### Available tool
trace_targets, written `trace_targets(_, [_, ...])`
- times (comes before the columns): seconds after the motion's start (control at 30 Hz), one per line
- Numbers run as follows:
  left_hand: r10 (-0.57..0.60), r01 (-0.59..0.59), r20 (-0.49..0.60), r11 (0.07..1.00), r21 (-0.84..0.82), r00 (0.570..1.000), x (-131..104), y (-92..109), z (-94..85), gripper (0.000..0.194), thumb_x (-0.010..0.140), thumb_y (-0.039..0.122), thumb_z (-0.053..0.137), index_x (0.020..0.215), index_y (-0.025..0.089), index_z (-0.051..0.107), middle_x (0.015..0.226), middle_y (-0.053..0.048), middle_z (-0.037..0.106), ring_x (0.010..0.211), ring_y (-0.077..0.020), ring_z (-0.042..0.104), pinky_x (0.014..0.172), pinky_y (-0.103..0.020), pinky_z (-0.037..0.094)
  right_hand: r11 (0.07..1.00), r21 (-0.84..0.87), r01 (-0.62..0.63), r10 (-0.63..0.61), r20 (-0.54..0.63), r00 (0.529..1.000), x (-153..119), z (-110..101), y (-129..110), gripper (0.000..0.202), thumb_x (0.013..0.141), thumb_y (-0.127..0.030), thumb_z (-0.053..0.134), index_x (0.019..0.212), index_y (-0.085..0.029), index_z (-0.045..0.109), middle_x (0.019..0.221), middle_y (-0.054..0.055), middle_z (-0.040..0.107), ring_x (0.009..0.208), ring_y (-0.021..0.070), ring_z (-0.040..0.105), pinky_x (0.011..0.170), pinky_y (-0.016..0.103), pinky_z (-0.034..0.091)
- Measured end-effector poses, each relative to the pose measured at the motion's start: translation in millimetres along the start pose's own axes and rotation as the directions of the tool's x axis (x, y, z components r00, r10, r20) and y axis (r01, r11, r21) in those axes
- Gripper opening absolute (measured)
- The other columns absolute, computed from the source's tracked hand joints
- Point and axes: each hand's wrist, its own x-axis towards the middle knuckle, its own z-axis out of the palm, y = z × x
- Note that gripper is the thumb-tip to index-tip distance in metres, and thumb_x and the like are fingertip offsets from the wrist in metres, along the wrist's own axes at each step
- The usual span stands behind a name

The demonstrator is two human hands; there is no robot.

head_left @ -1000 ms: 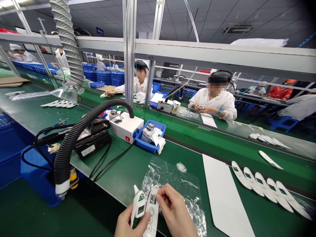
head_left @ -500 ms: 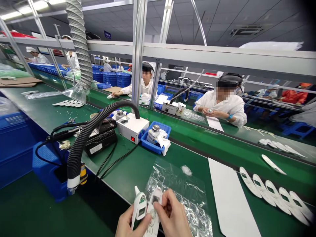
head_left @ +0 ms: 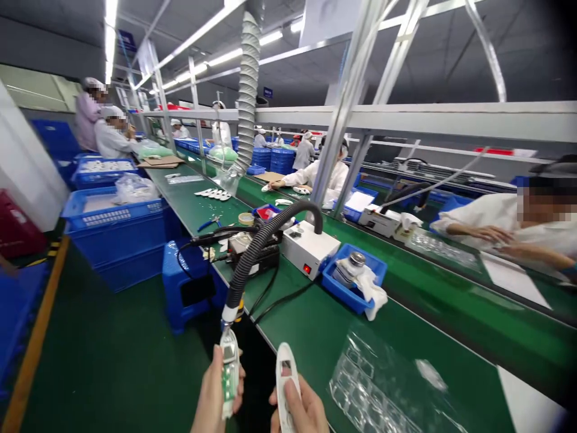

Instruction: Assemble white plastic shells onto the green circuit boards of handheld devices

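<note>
Black hose (head_left: 247, 258) close ahead of the left hand (head_left: 210, 394); open green tabletop (head_left: 311, 337) before the right hand (head_left: 307, 406)

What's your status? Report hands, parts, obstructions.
Left hand gripping green-board half. Right hand holding white cover, apart from it. Black hose ends by the half's tip; contact unclear.

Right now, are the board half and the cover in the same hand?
No, the left hand holds the board half and the right hand holds the cover, with a gap between.
</note>
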Motion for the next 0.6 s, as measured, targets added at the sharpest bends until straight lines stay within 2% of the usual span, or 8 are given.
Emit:
trace_targets(0.07, [0.004,-0.01,-0.06,0.995,-0.101,0.998,13,12,-18.0,0.06,0.069,0.07,0.065,0.089,0.014,0.063,0.059,0.001,0.058,0.047,-0.0104,0.049,0.04,-0.019,0.036,0.994,-0.006,-0.11,0.109,0.134,0.985,11,28,4,0.08,0.052,-0.082,0.07,0.092,-0.013,0.063,0.059,0.002,0.063,0.029,0.0067,0.043,0.027,0.016,0.026])
trace_targets(0.13, [0.007,-0.018,-0.087,0.991,-0.134,0.996,22,18,-32.8,0.054,0.07,0.067,0.066,0.081,0.014,0.062,0.055,0.003,0.055,0.047,-0.0106,0.049,0.041,-0.019,0.036,0.977,-0.023,-0.212,0.21,0.252,0.945,20,62,10,0.082,0.051,-0.085,0.067,0.086,-0.012,0.063,0.056,0.001,0.06,0.029,0.0052,0.041,0.025,0.014,0.02])
trace_targets(0.2, [0.022,-0.038,-0.112,0.989,-0.14,0.993,26,20,-43.4,0.053,0.071,0.068,0.065,0.073,0.015,0.059,0.052,0.004,0.052,0.045,-0.011,0.048,0.041,-0.02,0.036,0.962,0.003,-0.272,0.256,0.325,0.91,25,93,17,0.075,0.055,-0.083,0.066,0.077,-0.012,0.061,0.054,0.001,0.058,0.03,0.0042,0.041,0.026,0.012,0.017])
trace_targets(0.27, [0.038,-0.058,-0.136,0.988,-0.143,0.99,27,20,-48.9,0.054,0.071,0.07,0.063,0.068,0.016,0.057,0.05,0.004,0.051,0.044,-0.0111,0.047,0.041,-0.021,0.037,0.951,0.033,-0.307,0.276,0.356,0.893,28,112,25,0.067,0.06,-0.078,0.068,0.072,-0.013,0.059,0.052,0.001,0.058,0.031,0.0042,0.043,0.027,0.012,0.016])
trace_targets(0.33, [0.04,-0.06,-0.146,0.988,-0.139,0.988,26,19,-48.4,0.055,0.07,0.071,0.062,0.064,0.017,0.055,0.048,0.005,0.05,0.042,-0.0106,0.045,0.041,-0.021,0.036,0.946,0.033,-0.322,0.289,0.363,0.886,30,115,33,0.064,0.063,-0.076,0.067,0.073,-0.013,0.059,0.052,0.001,0.059,0.031,0.0051,0.044,0.027,0.012,0.015])
trace_targets(0.5, [-0.003,-0.009,-0.097,0.993,-0.121,0.995,17,8,-27.8,0.055,0.067,0.072,0.063,0.058,0.019,0.052,0.043,0.006,0.045,0.038,-0.0104,0.041,0.038,-0.021,0.03,0.963,0.015,-0.27,0.257,0.265,0.929,36,84,50,0.07,0.059,-0.083,0.063,0.067,-0.014,0.06,0.044,0.0,0.055,0.026,0.0057,0.039,0.024,0.014,0.013])
trace_targets(0.6, [-0.007,-0.004,-0.085,0.992,-0.122,0.996,14,7,-22.0,0.054,0.068,0.071,0.064,0.058,0.019,0.051,0.043,0.006,0.044,0.039,-0.01,0.041,0.038,-0.02,0.029,0.968,-0.002,-0.25,0.242,0.247,0.938,37,78,52,0.071,0.061,-0.084,0.06,0.066,-0.013,0.06,0.041,0.001,0.055,0.023,0.0048,0.034,0.024,0.015,0.011])
